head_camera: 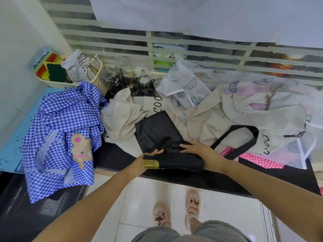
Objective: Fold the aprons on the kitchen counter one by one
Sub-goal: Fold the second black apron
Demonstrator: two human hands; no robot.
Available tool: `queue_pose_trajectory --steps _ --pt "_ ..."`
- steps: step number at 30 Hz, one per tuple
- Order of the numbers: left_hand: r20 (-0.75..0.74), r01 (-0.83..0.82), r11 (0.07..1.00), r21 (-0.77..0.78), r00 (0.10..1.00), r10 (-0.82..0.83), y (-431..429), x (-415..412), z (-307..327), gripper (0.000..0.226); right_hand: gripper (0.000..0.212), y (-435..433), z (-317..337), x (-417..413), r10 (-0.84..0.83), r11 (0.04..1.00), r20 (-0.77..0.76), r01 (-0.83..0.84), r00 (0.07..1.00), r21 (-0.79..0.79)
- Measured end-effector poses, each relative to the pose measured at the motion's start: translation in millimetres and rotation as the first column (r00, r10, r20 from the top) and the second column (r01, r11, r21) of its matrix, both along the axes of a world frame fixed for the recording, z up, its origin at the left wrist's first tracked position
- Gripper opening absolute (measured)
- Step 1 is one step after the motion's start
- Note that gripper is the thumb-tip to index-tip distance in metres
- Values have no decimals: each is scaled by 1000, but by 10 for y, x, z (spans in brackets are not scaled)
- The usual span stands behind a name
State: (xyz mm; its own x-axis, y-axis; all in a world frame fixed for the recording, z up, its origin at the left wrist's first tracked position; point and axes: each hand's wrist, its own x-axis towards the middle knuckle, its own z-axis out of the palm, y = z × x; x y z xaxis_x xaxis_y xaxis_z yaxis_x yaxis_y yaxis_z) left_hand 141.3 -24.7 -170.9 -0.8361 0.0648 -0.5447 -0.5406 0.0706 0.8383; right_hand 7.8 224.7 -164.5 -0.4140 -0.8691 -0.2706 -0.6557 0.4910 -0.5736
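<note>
Black apron (157,131): smooth, slightly glossy fabric, lying at the front edge of the dark table (111,158). Its near portion is doubled into a thick band that carries a ribbed yellow patch (150,164).

Left hand (138,165): slipped under the band's left end, with straight fingertips showing beyond it.

Right hand (199,150): laid flat, fingers extended, pressing the fabric, forearm stretched forward.

Adjacent: crumpled blue gingham apron (66,116) to the left, creased cream canvas aprons (206,123) behind, and a translucent printed apron (185,82) further back.
</note>
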Motion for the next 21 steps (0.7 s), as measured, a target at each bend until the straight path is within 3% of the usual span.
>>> queue_pose_trajectory --steps 3,5,6,8,11,13,15,21 --pt "117 -162 982 94 982 151 -166 -45 32 33 39 -239 258 -41 -221 975 133 220 966 26" --pt "177 -143 973 183 978 111 -290 -60 62 27 29 -352 411 -111 -367 928 423 357 828 107" --pt "214 -108 972 207 975 63 -371 -62 36 48 29 -409 454 -142 -392 916 510 376 765 140" --pt "251 -56 979 198 968 5 -473 -40 -6 72 36 -498 474 -178 -415 910 493 356 765 213" --pt "279 -176 968 176 952 122 -472 -33 -34 52 39 -570 391 -187 -497 867 422 419 758 269" --pt "250 -277 959 58 934 255 -456 -56 -94 33 52 -606 318 -220 -581 811 504 500 638 302" --pt "196 -276 950 -144 933 300 -432 -91 -184 31 74 -606 244 -261 -614 779 557 544 559 313" --pt "-18 -181 829 -529 979 202 -312 -172 -235 37 48 -600 126 -280 -562 827 441 478 700 296"
